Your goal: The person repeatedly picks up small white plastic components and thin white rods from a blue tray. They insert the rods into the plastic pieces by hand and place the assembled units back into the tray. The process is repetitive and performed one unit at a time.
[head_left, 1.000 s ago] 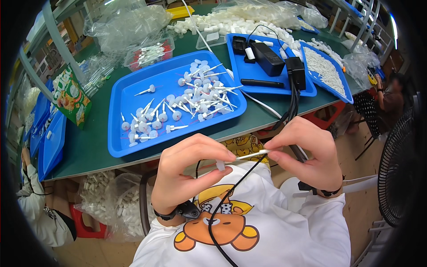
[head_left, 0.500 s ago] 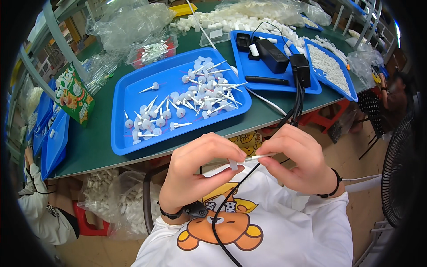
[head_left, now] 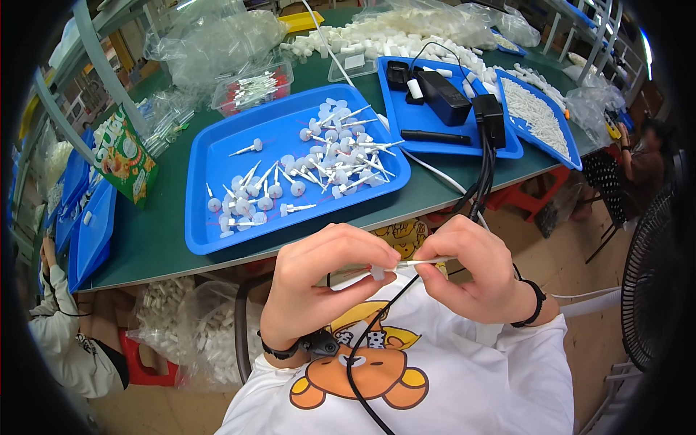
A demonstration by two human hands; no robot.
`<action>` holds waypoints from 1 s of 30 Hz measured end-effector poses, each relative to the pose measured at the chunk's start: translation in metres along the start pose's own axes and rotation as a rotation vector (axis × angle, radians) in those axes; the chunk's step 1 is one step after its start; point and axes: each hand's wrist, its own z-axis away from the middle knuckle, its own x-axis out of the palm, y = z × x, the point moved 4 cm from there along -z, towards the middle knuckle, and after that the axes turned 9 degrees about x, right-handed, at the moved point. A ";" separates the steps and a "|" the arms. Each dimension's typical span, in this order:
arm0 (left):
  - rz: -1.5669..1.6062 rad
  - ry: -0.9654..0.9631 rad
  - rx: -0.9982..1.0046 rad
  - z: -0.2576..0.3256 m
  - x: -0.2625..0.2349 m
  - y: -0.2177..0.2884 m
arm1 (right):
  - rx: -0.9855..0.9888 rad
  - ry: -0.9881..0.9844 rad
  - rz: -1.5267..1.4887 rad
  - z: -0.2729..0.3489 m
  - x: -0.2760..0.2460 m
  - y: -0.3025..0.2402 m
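My left hand (head_left: 322, 272) is closed in a pinch on a small translucent white cap-like piece (head_left: 377, 272). From the right, my right hand (head_left: 475, 272) pinches a thin white tapered stick (head_left: 438, 259), whose left end points at the left fingertips. The stick and the cap-like piece lie in one line; my fingers hide whether they are joined. Just beyond my hands a large blue tray (head_left: 210, 156) holds many similar pieces (head_left: 337, 156), each a white tapered stick with a translucent round disc, mostly gathered at the right and front.
Another blue tray (head_left: 406, 145) carries a black box (head_left: 444, 98), adapters and cables. Beside it, a blue tray (head_left: 536, 109) is full of small white sticks. Clear tub (head_left: 254, 87), green snack bag (head_left: 125, 159) and white tubes (head_left: 377, 36) share the table. A black cable (head_left: 391, 297) hangs before my chest.
My right hand has shifted slightly left and down, with the stick's outer end showing more beyond its fingers. My left hand stays nearly in place. The view has tilted a little.
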 end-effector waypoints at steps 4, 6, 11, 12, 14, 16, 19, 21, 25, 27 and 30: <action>0.023 0.026 0.000 0.001 0.000 -0.001 | -0.031 0.023 -0.014 0.000 0.000 0.000; 0.015 0.030 0.001 0.000 0.000 0.000 | -0.036 0.028 -0.011 0.000 -0.001 0.000; 0.018 0.036 0.021 0.001 0.001 0.000 | -0.027 0.033 -0.032 0.000 -0.002 0.001; 0.015 0.033 0.022 0.000 0.001 0.001 | -0.021 0.031 -0.038 0.000 -0.002 0.001; 0.017 0.024 0.028 0.001 0.001 0.002 | 0.029 0.002 -0.058 0.000 -0.002 0.001; 0.026 0.010 0.041 0.001 0.001 0.002 | 0.061 -0.015 -0.065 0.000 -0.003 0.000; 0.039 0.018 0.035 0.002 0.003 0.001 | 0.072 -0.017 -0.055 0.000 -0.002 0.000; 0.033 0.015 0.030 0.001 0.003 0.001 | 0.067 -0.008 -0.041 0.000 -0.002 0.000; 0.008 0.016 0.037 0.001 0.003 0.003 | 0.036 0.013 -0.054 0.001 -0.002 0.000; 0.010 0.030 0.032 0.001 0.002 0.003 | -0.004 0.022 -0.034 -0.001 -0.003 0.001; -0.004 0.041 0.029 0.001 0.001 0.002 | 0.023 0.027 -0.033 -0.005 -0.007 -0.001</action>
